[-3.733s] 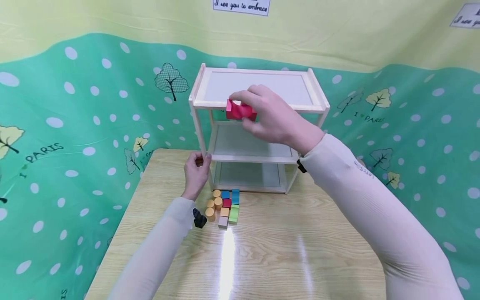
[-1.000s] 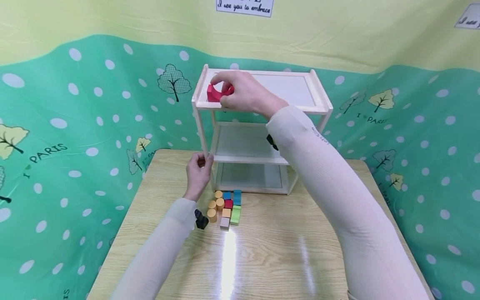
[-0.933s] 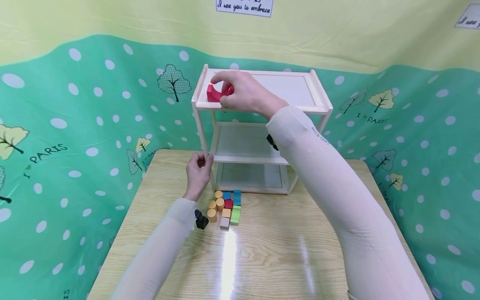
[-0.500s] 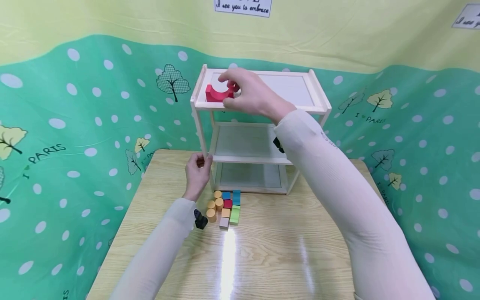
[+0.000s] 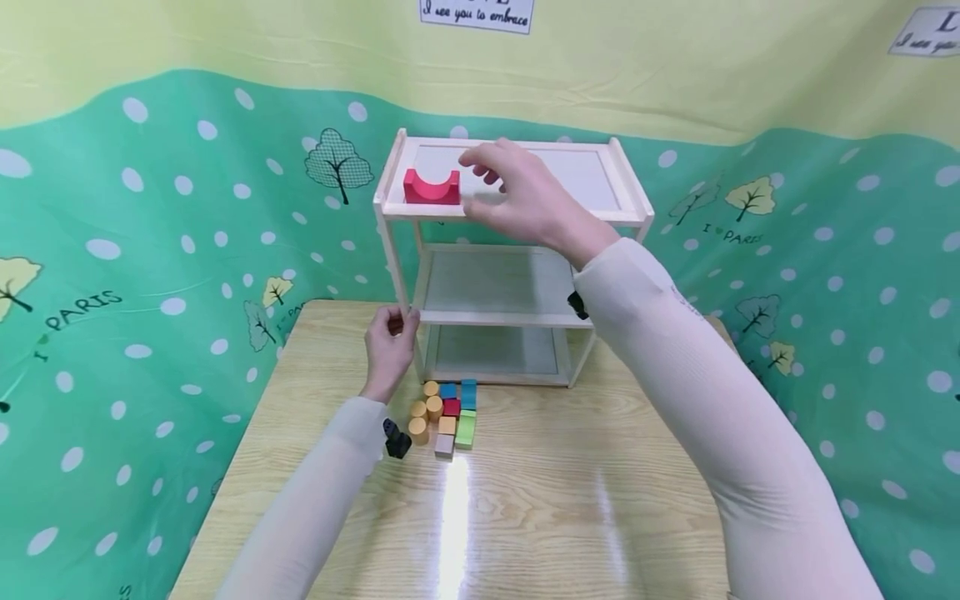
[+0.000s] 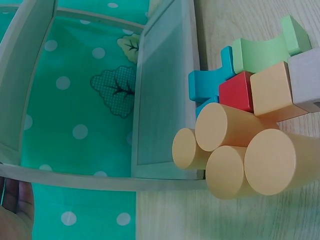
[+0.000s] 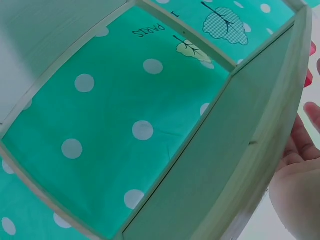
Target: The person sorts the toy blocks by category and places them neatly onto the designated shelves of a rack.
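Observation:
A red arch block (image 5: 431, 187) stands with its hollow upward on the top tray, at the left end, of a white wooden three-tier shelf (image 5: 632, 193). My right hand (image 5: 483, 182) hovers just right of the block with fingers spread, touching nothing. My left hand (image 5: 399, 327) grips the shelf's front left post low down. In the right wrist view my palm (image 7: 298, 172) lies behind the top rail (image 7: 265, 135), with a sliver of the red block (image 7: 312, 49) at the edge. In the left wrist view, part of my left hand (image 6: 15, 212) shows at the bottom left.
Several small blocks (image 5: 444, 412) cluster on the wooden table (image 5: 525, 500) before the shelf: orange cylinders (image 6: 240, 150), a red cube (image 6: 235, 91), blue (image 6: 207, 82) and green (image 6: 265, 50) pieces. The two lower shelves hold nothing. Green dotted cloth surrounds the table.
My right hand carried the red arch block up to the top tray, set it down at the left end, let go and drew back to the right. My left hand stayed on the post.

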A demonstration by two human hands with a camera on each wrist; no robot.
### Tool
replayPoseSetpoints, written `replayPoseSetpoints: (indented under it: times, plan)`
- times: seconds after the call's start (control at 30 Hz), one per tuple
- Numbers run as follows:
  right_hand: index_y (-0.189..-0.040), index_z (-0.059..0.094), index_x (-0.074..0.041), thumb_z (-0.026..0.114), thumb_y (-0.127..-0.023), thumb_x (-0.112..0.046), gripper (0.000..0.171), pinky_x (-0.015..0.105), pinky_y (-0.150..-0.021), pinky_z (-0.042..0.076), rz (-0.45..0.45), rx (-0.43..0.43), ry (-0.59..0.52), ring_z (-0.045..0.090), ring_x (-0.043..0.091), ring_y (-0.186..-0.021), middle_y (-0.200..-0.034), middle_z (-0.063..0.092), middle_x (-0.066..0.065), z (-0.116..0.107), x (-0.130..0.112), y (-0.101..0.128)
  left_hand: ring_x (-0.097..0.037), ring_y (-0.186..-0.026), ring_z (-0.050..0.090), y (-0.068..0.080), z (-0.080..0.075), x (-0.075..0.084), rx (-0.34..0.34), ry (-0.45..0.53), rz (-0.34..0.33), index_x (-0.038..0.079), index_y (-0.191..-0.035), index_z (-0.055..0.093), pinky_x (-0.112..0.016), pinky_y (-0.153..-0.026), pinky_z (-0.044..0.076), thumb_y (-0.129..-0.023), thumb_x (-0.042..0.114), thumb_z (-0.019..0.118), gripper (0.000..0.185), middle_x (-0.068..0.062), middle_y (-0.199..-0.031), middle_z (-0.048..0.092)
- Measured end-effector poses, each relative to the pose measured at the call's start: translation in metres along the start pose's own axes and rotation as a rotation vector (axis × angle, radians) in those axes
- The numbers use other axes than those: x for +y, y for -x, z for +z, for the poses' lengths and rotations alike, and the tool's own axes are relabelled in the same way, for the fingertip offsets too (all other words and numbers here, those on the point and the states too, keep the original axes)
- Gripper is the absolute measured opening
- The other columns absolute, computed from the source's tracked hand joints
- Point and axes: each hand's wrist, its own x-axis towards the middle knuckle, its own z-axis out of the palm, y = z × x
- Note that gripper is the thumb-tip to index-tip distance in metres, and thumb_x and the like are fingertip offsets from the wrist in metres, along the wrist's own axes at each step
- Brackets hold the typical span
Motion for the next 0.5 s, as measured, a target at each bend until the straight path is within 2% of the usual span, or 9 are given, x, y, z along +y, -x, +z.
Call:
replayPoseSetpoints:
  times: [0.07,0.23,0.3,0.5]
  plan:
    - [-0.132,0.053,-0.012,0.062,-0.088,-0.028,0.048,0.029,-0.094,0.043,-0.026,0.026,-0.019,0.050,0.015,-0.110,-0.124,0.054,0.004,-0.001,0.003,0.006,-0.028,-0.087,0.058,0.000,-0.001,0.003,-0.007,0.011,-0.007,-0.004,-0.104,0.059,-0.024,-0.072,0.048,-0.096,0.024,0.058,0.029,-0.018,-0.097,0.060]
    - [-0.129,0.056,-0.008,0.063,-0.089,-0.024,0.043,0.032,-0.093,0.044,-0.094,0.083,-0.034,0.049,0.018,-0.109,-0.123,0.055,0.006,-0.001,0.007,0.020,-0.034,-0.088,0.057,0.006,-0.003,0.027,-0.021,0.020,-0.009,-0.011,-0.105,0.057,-0.021,-0.071,0.047,-0.096,0.013,0.058,0.026,-0.024,-0.098,0.059]
    - [-0.128,0.057,-0.009,0.063,-0.090,-0.025,0.042,0.032,-0.093,0.044,-0.110,0.101,-0.024,0.049,0.018,-0.109,-0.124,0.055,0.005,-0.001,0.007,0.026,-0.033,-0.088,0.057,0.009,-0.004,0.036,-0.019,0.008,-0.005,-0.011,-0.106,0.057,-0.020,-0.072,0.047,-0.096,0.012,0.057,0.025,-0.024,-0.098,0.059]
    - [-0.126,0.059,-0.009,0.066,-0.089,-0.022,0.039,0.033,-0.091,0.044,-0.182,0.156,-0.007,0.049,0.017,-0.108,-0.120,0.055,0.002,0.000,0.008,0.043,-0.030,-0.087,0.057,0.010,-0.004,0.037,-0.014,0.003,0.005,-0.011,-0.105,0.057,-0.020,-0.072,0.047,-0.096,0.011,0.057,0.024,-0.024,-0.098,0.060]
